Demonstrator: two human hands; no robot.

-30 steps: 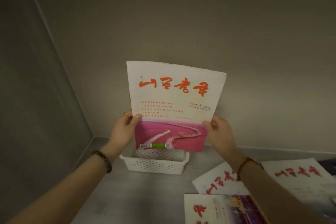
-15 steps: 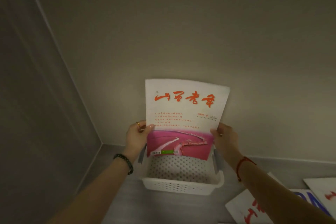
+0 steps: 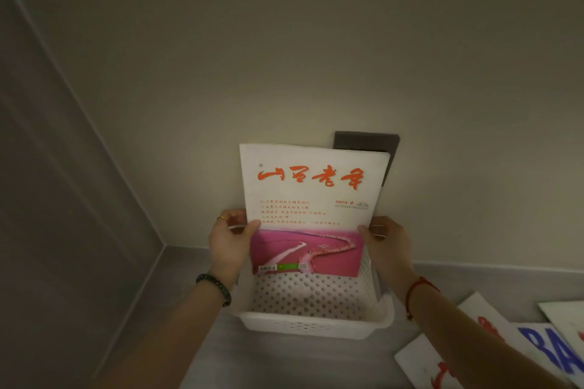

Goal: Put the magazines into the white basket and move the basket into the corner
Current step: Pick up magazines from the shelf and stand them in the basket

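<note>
Magazine (image 3: 308, 199) upright over white basket (image 3: 311, 324), lower edge just inside; our left hand (image 3: 229, 243) and right hand (image 3: 387, 245) pinch its side edges. Not yet released. Other magazines (image 3: 493, 347) lie on counter beside. We judge task early; corner move left.

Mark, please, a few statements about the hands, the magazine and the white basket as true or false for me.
1. The left hand and the right hand both grip the magazine by its side edges. True.
2. The magazine lies flat on the bottom of the white basket. False: it is held upright, its lower edge over the basket.
3. The basket already holds a stack of magazines. False: its visible perforated bottom is bare.
4. To the basket's right lie other magazines. True.
5. The left wrist is bare. False: it wears a dark bead bracelet.
</note>
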